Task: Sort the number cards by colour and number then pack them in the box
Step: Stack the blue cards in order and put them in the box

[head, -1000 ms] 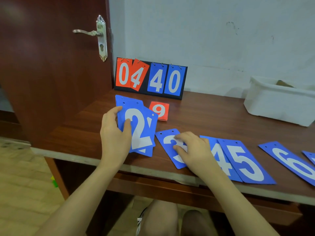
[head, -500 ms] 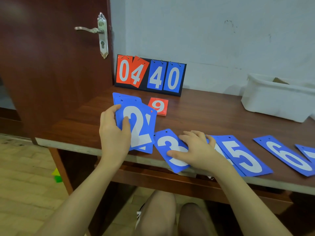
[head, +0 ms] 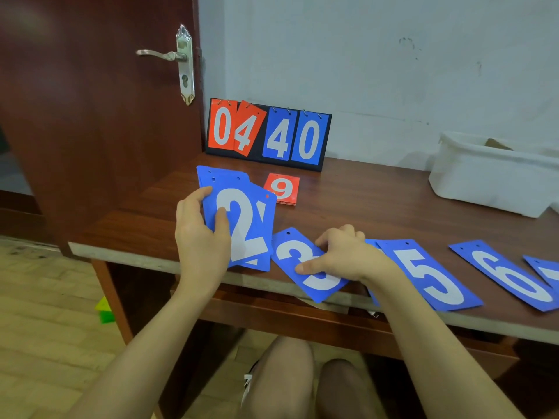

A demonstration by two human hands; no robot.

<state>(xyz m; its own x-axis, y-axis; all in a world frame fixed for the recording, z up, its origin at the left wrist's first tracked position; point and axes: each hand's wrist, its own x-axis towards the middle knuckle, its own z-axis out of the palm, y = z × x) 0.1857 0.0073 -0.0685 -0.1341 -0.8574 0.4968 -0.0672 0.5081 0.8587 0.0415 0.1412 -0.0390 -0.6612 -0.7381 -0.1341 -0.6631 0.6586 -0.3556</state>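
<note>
My left hand (head: 201,234) grips a stack of blue number cards (head: 242,219) with a white 2 on top, held tilted above the table's front left. My right hand (head: 341,255) pinches the blue 3 card (head: 305,264), thumb on its face and fingers curled at its right edge; the card's lower end hangs over the table edge. To the right lie the blue 5 card (head: 423,273), the blue 6 card (head: 508,276) and part of another blue card (head: 547,270). A small stack of red cards (head: 282,189) topped by a 9 lies behind.
A scoreboard stand (head: 267,133) showing red 0 4 and blue 4 0 leans at the wall. A white box (head: 490,179) sits at the back right. An open wooden door (head: 90,101) flanks the brown table (head: 378,204) on the left. My knees show under the table.
My right hand has dragged the blue 3 card toward the table's front edge and its fingers have curled over the card's right side. The left hand keeps holding its stack.
</note>
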